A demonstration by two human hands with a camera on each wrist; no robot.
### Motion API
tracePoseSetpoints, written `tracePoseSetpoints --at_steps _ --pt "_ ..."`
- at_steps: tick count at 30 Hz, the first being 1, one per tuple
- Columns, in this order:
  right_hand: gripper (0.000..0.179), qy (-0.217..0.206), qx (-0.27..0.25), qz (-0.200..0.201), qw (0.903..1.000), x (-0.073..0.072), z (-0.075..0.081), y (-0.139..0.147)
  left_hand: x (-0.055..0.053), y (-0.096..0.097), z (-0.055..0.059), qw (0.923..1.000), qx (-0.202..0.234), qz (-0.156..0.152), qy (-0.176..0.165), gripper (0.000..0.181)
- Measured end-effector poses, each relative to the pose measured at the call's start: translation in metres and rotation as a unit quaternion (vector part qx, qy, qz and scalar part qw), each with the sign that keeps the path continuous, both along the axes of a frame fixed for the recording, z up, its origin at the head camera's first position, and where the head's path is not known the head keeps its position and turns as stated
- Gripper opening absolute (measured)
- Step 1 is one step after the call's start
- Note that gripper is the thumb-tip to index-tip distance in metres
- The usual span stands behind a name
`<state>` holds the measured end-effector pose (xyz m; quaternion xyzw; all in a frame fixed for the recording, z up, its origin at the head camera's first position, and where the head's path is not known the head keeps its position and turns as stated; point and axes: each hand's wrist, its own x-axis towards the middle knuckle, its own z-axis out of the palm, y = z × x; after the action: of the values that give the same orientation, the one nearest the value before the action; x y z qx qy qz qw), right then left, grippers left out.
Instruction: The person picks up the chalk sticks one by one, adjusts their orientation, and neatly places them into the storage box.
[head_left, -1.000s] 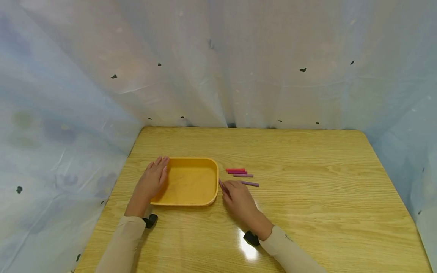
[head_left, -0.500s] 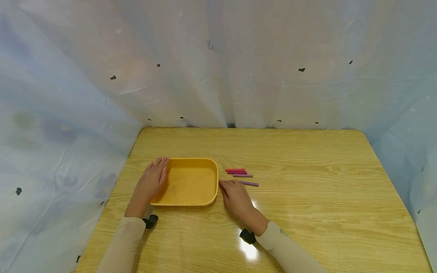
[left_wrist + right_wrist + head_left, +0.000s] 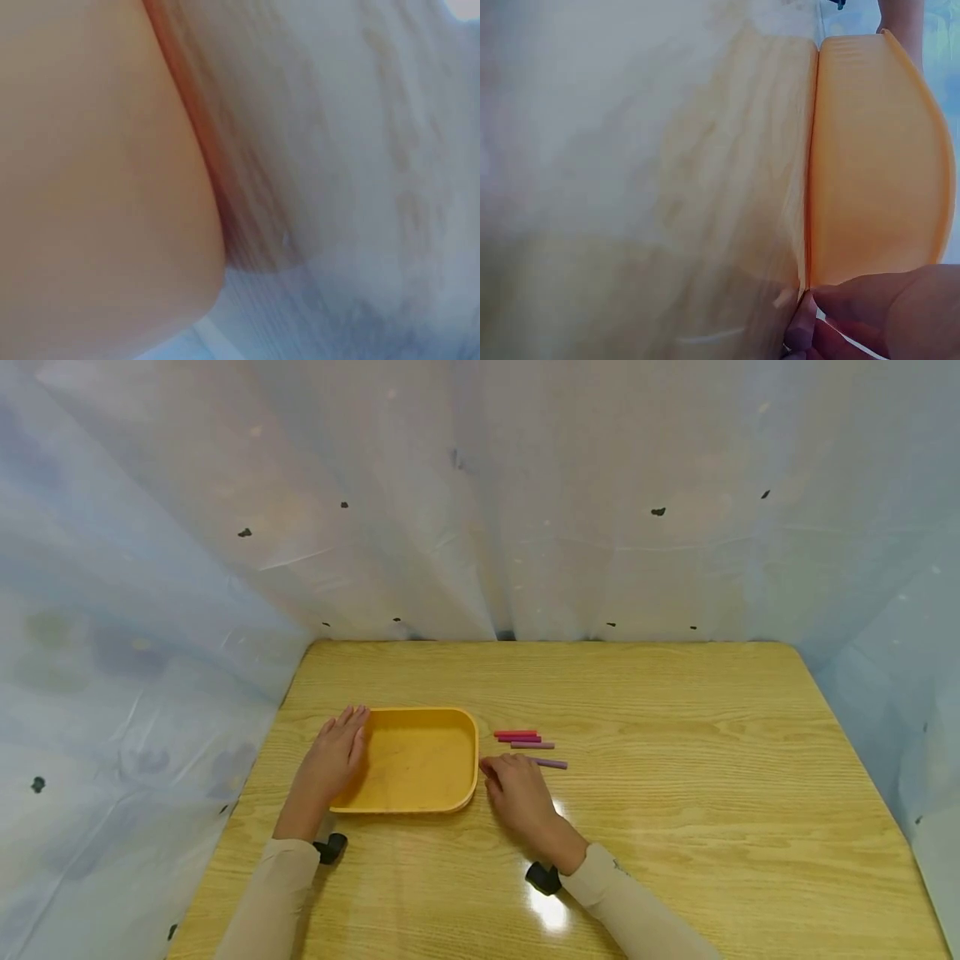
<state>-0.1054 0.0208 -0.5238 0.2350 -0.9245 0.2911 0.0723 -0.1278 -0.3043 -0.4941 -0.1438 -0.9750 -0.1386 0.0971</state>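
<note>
A yellow rectangular tray (image 3: 420, 760) sits on the table, its inside bare where visible. My left hand (image 3: 330, 764) rests over its left rim with fingers straight. At the outside of its right wall is my right hand (image 3: 521, 789), fingertips together and close against the wall. In the right wrist view the thumb and fingers pinch a small purplish piece (image 3: 802, 322), apparently a stick's end, at the tray's base. Right of the tray lie a red stick (image 3: 515, 732), a magenta stick (image 3: 520, 739) and a mauve stick (image 3: 532, 745). A purple stick (image 3: 551, 764) shows partly behind the right hand.
The wood-grain table (image 3: 675, 735) extends far to the right of the sticks. A pale plastic sheet (image 3: 562, 527) hangs behind the table and along both sides. Black wrist cameras sit below both hands. The left wrist view shows mostly forearm and table.
My right hand has moved slightly left to the tray's right wall. The tilted purple stick seen at its fingertips earlier is now hidden in the head view. My left hand stays put.
</note>
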Motion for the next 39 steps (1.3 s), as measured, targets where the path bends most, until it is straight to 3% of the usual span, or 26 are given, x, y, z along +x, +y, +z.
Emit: tracePoseSetpoints --at_steps 12,29,36,39 --pt "0.013 -0.049 0.022 -0.017 0.9984 -0.016 0.005 -0.006 0.003 0.001 0.000 1.0000 -0.002 -0.002 0.002 0.042" --pt "0.014 -0.050 0.015 -0.031 0.9981 -0.019 0.012 -0.008 -0.001 0.001 0.001 1.0000 -0.002 -0.003 0.006 0.043" --pt "0.018 -0.052 -0.006 -0.032 0.9981 -0.020 0.015 -0.002 -0.002 0.000 0.001 1.0000 0.002 -0.003 0.007 0.042" --pt "0.017 -0.082 -0.037 -0.027 0.9956 -0.022 0.016 0.003 -0.002 0.000 0.001 1.0000 0.003 -0.002 0.008 0.042"
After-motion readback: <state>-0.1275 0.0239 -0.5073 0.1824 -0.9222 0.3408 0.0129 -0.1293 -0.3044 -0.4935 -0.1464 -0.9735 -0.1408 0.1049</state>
